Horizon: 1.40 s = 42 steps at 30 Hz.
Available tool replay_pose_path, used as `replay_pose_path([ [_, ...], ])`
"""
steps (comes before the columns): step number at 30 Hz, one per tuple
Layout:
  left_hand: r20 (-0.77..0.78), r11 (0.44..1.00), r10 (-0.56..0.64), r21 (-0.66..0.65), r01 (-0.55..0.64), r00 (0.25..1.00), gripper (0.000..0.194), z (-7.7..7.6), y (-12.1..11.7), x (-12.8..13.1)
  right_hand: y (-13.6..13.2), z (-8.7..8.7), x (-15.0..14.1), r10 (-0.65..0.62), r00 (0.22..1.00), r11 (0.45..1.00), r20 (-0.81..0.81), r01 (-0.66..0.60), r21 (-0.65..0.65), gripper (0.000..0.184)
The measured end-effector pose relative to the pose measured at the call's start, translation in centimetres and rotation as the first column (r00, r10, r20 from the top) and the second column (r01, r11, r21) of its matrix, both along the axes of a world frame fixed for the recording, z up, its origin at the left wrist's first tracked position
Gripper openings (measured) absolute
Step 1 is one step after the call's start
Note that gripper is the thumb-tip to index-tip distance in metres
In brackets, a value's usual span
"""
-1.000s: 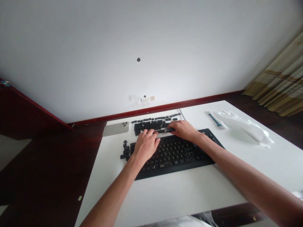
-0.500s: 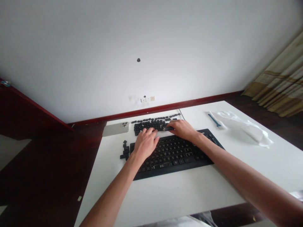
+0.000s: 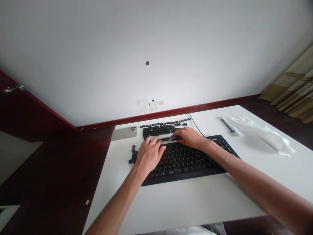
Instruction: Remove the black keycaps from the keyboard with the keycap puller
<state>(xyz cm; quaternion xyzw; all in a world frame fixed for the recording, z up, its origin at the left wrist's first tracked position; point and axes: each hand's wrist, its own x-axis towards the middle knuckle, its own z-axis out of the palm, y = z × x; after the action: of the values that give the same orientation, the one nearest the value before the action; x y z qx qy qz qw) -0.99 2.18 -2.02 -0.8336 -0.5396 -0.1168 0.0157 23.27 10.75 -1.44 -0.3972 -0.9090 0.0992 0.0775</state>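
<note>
A black keyboard [image 3: 190, 163] lies on the white table [image 3: 186, 202]. Both hands reach over its far edge. My right hand [image 3: 191, 137] pinches the right end of a long black keycap [image 3: 169, 138], held level just above the top rows. My left hand [image 3: 148, 154] rests over the keyboard's left part, its curled fingertips closed on the keycap's left end. Several loose black keycaps [image 3: 158, 130] are laid out in rows beyond the keyboard. A small heap of keycaps [image 3: 132, 156] sits at its left end.
A pale phone [image 3: 123, 133] lies face down at the table's far left corner. A blue-handled tool [image 3: 228, 126] and a clear plastic bag [image 3: 264, 137] lie to the right. The keyboard's cable [image 3: 195, 125] runs to the wall. Dark floor borders the table's left edge.
Both hands have stayed on the long keycap and drawn it slightly nearer, over the keyboard's top rows. The view has shifted a little to the left.
</note>
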Motion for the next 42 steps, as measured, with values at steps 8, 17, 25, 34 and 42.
replay_pose_path([
  [8, -0.06, 0.987, 0.156, -0.037, -0.158, 0.986, 0.051, 1.0, -2.5, -0.5, -0.6, 1.1, -2.7, 0.085, 0.996, 0.996, 0.029, -0.084, -0.037, 0.023],
  [17, -0.066, 0.964, 0.263, -0.025, -0.265, 0.963, 0.053, 0.5, -2.7, -2.6, -0.7, 1.0, -5.5, 0.091, 0.996, 0.995, 0.017, -0.09, -0.051, 0.024],
  [25, -0.061, 0.958, 0.286, -0.018, -0.288, 0.956, 0.055, 0.0, -2.3, -3.2, -0.4, 0.8, -6.3, 0.079, 0.997, 0.997, 0.02, -0.078, -0.029, 0.032],
  [34, -0.061, 0.954, 0.296, -0.036, -0.299, 0.953, 0.057, -0.1, -1.8, -3.3, -0.1, 0.5, -6.4, 0.071, 0.997, 0.997, 0.031, -0.07, -0.019, 0.036],
  [42, -0.049, 0.954, 0.292, -0.053, -0.295, 0.955, 0.059, -0.3, -1.5, -3.6, 0.3, 0.1, -6.5, 0.07, 0.997, 0.998, 0.015, -0.07, -0.009, 0.039],
])
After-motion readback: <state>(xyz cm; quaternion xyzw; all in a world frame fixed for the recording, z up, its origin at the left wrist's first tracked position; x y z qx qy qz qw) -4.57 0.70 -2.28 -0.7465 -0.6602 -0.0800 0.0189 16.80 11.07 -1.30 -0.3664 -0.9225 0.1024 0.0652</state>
